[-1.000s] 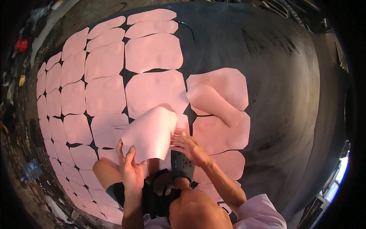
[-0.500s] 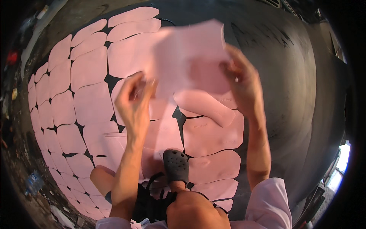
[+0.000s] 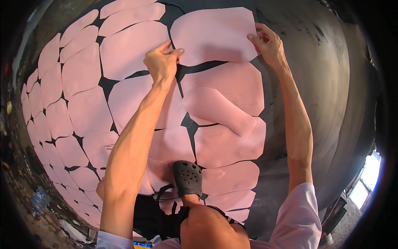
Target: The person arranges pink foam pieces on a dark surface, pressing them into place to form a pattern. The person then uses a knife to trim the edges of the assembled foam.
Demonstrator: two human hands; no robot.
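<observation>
A flat pink sheet piece lies at the far end of the right-hand column, above the dark surface. At its left edge my left hand pinches the near corner between thumb and fingers. My right hand grips its right edge, thumb on top. Nearer to me lies a similar pink piece. Across that one and the piece below it rests a loose, curved pink strip, slanting down to the right.
Rows of pink pieces cover the dark sheet to the left, with narrow dark gaps between them. My foot in a black clog stands on the near pieces. A clear plastic bottle lies on the littered ground at left.
Both hands have moved farther away with the pink piece. It was raised and tilted before; now it is laid out flat at the far end of the column.
</observation>
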